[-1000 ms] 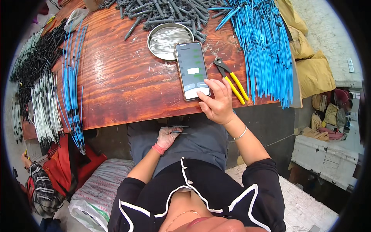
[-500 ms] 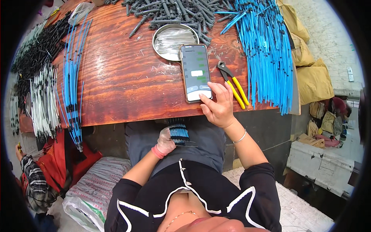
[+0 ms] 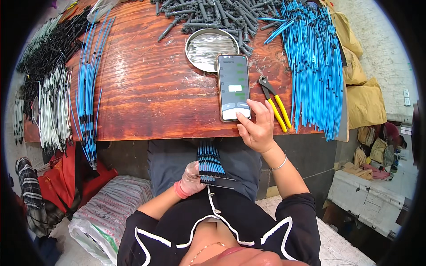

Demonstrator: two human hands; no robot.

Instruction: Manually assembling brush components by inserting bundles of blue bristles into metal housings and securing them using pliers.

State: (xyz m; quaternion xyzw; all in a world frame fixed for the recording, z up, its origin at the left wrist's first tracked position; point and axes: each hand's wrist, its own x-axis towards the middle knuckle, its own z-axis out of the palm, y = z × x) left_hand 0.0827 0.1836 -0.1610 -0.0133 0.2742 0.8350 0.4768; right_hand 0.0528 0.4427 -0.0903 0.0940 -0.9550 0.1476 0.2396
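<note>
The phone [image 3: 234, 88] is set near the front edge of the worktop [image 3: 146, 102], before and right of the dish [image 3: 191, 63], in which pins [image 3: 212, 48] are held. Behind the dish, tubes [image 3: 208, 17] are heaped. Pliers [image 3: 282, 111] are laid right of the phone, with rods [image 3: 314, 80] piled farther right. Toward the left end, a bundle [image 3: 87, 95] is left overhanging the front edge. Below that edge, strips [image 3: 211, 163] are held in the left grip [image 3: 191, 178].
</note>
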